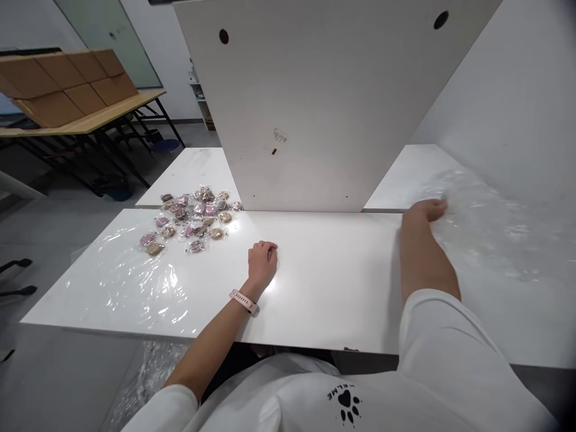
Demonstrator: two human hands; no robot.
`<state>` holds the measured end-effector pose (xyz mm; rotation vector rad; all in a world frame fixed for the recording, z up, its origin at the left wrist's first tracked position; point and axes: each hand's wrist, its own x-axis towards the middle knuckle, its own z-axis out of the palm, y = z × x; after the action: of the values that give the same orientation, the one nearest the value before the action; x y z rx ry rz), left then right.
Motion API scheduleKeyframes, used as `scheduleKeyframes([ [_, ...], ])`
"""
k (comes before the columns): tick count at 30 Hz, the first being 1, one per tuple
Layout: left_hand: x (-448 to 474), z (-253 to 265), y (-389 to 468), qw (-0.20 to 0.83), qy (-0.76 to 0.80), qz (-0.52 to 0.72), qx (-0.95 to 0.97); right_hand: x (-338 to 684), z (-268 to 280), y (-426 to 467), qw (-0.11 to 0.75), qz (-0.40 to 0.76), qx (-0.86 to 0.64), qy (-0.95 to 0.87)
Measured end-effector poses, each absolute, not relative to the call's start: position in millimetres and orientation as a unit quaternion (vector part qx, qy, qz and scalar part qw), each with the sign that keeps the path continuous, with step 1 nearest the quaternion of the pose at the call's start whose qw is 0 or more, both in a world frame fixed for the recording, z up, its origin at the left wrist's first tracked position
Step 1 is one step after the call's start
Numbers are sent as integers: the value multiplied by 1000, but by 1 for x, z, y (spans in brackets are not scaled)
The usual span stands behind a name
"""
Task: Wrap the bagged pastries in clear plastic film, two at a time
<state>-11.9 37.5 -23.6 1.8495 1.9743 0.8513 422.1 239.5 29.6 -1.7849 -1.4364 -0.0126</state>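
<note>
My left hand (262, 262) rests on the white table with its fingers curled in and nothing showing in them. A pink-and-white band circles that wrist. Stretched out to the right, my right hand (429, 209) is closed at the edge of a heap of clear plastic bags (499, 222), its fingertips pinching the thin film. Left of my left hand lies a loose pile of small, individually wrapped cookies (198, 213), some pink, some tan, some dark brown. A clear plastic sheet (157, 282) with bright glints lies at the table's left end.
An upright white panel (310, 102) with two round holes stands along the back of the white table (333, 276). More crumpled film (153, 372) hangs below the front edge. Cardboard boxes (67, 87) are stacked on a wooden table (103, 117) at the far left.
</note>
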Motion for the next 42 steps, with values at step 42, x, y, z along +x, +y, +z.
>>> scheduleKeyframes([
  [42, 5, 9, -6, 602, 536, 367, 464, 169, -21, -147, 435, 205, -467, -742],
])
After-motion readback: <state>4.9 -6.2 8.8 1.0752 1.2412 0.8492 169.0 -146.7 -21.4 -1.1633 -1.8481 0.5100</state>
